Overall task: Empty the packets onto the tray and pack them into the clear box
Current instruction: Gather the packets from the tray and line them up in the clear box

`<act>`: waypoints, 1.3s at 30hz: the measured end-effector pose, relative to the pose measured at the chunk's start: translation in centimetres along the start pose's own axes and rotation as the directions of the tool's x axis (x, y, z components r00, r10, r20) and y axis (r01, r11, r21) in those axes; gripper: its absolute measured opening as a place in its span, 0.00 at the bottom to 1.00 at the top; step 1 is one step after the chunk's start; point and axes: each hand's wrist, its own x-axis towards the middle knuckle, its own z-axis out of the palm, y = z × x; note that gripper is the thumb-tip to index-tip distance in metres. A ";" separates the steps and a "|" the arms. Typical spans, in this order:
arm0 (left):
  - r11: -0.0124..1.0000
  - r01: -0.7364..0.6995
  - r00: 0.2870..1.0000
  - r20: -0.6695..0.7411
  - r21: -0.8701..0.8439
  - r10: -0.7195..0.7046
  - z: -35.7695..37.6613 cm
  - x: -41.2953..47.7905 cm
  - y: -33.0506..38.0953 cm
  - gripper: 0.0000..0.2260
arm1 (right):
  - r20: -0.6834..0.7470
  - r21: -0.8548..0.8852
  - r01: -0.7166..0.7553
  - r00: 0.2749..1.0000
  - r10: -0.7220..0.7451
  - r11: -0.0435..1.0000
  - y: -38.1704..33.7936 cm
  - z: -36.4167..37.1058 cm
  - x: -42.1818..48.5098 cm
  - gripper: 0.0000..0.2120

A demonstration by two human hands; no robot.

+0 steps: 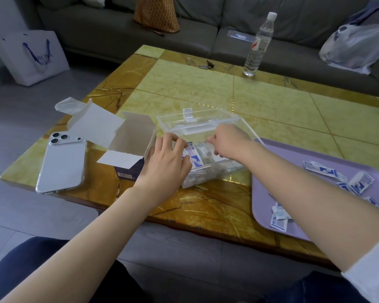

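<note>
So both hands are down in the clear plastic box [202, 125], lid flipped open, probably squaring up the stack. The left hand [166, 160] pinches a blue-and-white packet [193, 155] upright among the others, while the right hand [228, 139] curls its fingers inside, and there's no telling if it holds anything. More loose packets [359, 184] wait on the lilac plastic tray [298, 215] just beside the box, so packing looks partway done.

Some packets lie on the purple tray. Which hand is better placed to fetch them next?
Probably the right hand: the tray lies on its side, while the left hand holds packets in the clear box.
</note>
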 end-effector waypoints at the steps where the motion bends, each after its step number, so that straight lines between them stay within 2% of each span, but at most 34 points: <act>1: 1.000 -0.001 1.000 0.000 -0.004 0.001 0.0 0.0 0.0 0.16 | 0.015 0.003 -0.004 1.000 0.003 1.000 0.1 -0.2 -0.2 0.12; 4: 1.000 -0.005 1.000 0.014 -0.008 0.005 0.0 0.0 0.0 0.16 | 0.111 -0.038 -0.018 0.994 0.022 0.999 0.1 -0.2 -0.6 0.08; 7: 1.000 -0.005 1.000 0.014 -0.001 0.005 0.0 0.0 0.0 0.16 | 0.209 -0.102 -0.025 0.977 0.046 0.994 -0.4 -0.4 -0.8 0.09; 12: 1.000 -0.004 1.000 0.007 -0.004 0.004 -0.1 0.0 0.0 0.16 | 0.250 -0.203 -0.014 0.966 0.066 0.979 -1.0 -0.7 -0.9 0.05; 15: 1.000 -0.008 1.000 0.006 0.005 0.008 -0.1 0.0 0.0 0.16 | 0.228 -0.122 -0.055 0.970 0.082 0.991 -0.7 -0.8 -0.8 0.04; 17: 1.000 -0.008 1.000 0.008 0.004 0.008 0.0 0.0 0.0 0.16 | 0.208 -0.047 -0.082 0.974 0.090 0.996 -0.4 -0.8 -0.7 0.12; 19: 1.000 -0.009 1.000 0.011 0.001 0.009 0.0 0.0 0.1 0.16 | 0.179 -0.006 -0.082 0.980 0.082 0.997 -0.1 -0.7 -0.7 0.16; 23: 1.000 -0.010 1.000 0.015 -0.004 0.010 -0.1 0.0 0.1 0.16 | 0.164 0.027 -0.061 0.985 0.056 0.998 -0.1 -0.2 -0.6 0.15; 26: 1.000 -0.010 1.000 0.018 0.003 0.010 -0.1 0.0 0.1 0.16 | 0.169 0.038 -0.058 0.984 0.051 0.998 -0.4 0.0 -0.5 0.06; 28: 1.000 -0.011 1.000 0.018 0.005 0.011 -0.1 0.0 0.0 0.15 | 0.170 0.023 -0.058 0.984 0.053 0.998 -0.4 0.0 -0.6 0.03; 31: 1.000 -0.011 1.000 0.019 0.005 0.010 -0.2 0.0 0.0 0.15 | 0.143 -0.021 -0.044 0.989 0.047 0.999 -0.4 -0.2 -0.5 0.11; 34: 1.000 -0.016 1.000 0.022 0.012 0.015 -0.2 -0.1 0.0 0.15 | 0.131 0.060 -0.035 0.991 0.027 0.998 -0.5 0.2 -0.1 0.04; 36: 1.000 -0.016 1.000 0.023 0.016 0.015 -0.2 -0.1 0.0 0.16 | 0.116 0.128 -0.038 0.993 0.023 0.991 -0.7 0.6 0.2 0.09; 39: 1.000 -0.015 1.000 0.024 0.018 0.015 -0.3 0.0 0.0 0.16 | 0.109 0.126 -0.020 0.994 0.006 0.992 -0.9 0.6 0.3 0.12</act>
